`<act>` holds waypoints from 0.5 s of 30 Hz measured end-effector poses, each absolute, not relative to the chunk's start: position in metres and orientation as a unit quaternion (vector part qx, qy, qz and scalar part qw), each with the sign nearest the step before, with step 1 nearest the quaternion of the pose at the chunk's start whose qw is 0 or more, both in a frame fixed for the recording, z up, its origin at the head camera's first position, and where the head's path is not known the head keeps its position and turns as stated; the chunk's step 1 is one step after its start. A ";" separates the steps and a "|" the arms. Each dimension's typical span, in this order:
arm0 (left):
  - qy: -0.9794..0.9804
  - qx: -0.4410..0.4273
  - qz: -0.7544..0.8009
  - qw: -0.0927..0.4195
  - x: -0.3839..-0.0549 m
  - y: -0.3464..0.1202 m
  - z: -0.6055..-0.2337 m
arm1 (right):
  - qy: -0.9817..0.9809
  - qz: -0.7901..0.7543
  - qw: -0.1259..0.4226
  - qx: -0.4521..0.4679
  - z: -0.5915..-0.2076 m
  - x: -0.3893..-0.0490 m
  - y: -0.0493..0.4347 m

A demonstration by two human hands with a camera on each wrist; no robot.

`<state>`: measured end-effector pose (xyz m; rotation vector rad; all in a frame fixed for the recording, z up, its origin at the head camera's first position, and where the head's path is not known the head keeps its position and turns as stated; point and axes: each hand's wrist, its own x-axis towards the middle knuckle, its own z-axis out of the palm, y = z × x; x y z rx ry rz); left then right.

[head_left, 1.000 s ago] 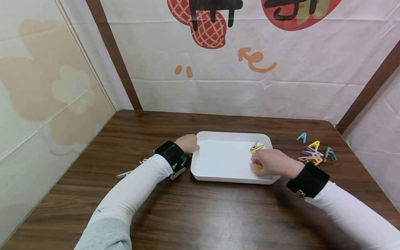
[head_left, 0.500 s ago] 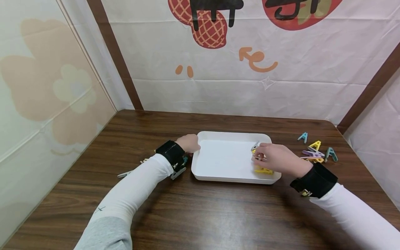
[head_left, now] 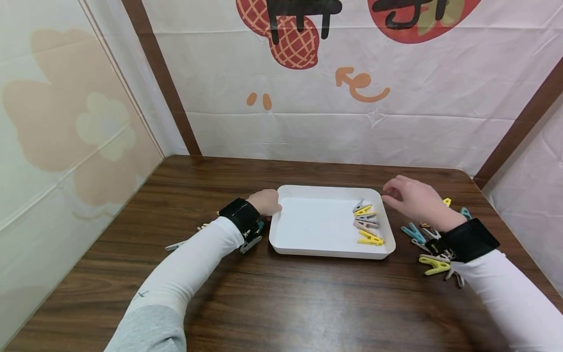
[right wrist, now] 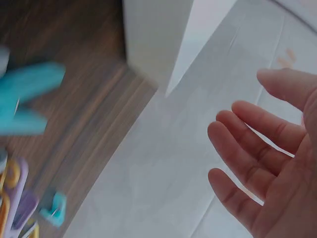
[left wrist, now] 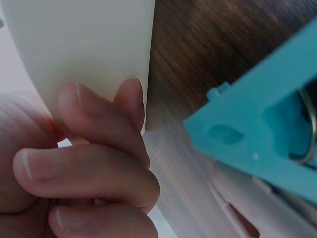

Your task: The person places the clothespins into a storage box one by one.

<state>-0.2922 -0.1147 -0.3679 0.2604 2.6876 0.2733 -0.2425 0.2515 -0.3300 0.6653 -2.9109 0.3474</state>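
Observation:
A white tray [head_left: 308, 222] lies on the table, with several clothespins [head_left: 369, 239] in yellow, grey and pale pink along its right side. My left hand [head_left: 265, 202] grips the tray's left wall. Up close in the left wrist view, its fingers [left wrist: 94, 171] curl at the white wall. Beside them is a teal clothespin [left wrist: 228, 129]. Above the table, just past the tray's right rim, hovers my right hand [head_left: 413, 198]. In the right wrist view its fingers [right wrist: 247, 144] are loosely spread and hold nothing.
To the right, partly under the right wrist, lies a loose pile of clothespins, among them a blue one [head_left: 413, 232] and a lime one [head_left: 434, 265]. More clothespins, including a grey one [head_left: 250, 244], lie by the left forearm. A printed cloth [head_left: 308, 132] hangs behind the table.
My right hand has let go of a clothespin in the tray and moved up and right, out over the rim. The clothespins in the tray now show. The left hand stays put.

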 end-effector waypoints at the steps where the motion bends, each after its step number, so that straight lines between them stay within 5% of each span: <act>1: 0.968 0.094 0.098 0.212 -0.293 -0.115 -0.368 | -0.968 0.120 0.071 0.207 -0.329 -0.245 0.257; 15: 0.967 0.093 0.102 0.214 -0.294 -0.116 -0.370 | -0.993 0.102 0.048 0.023 -0.343 -0.288 0.318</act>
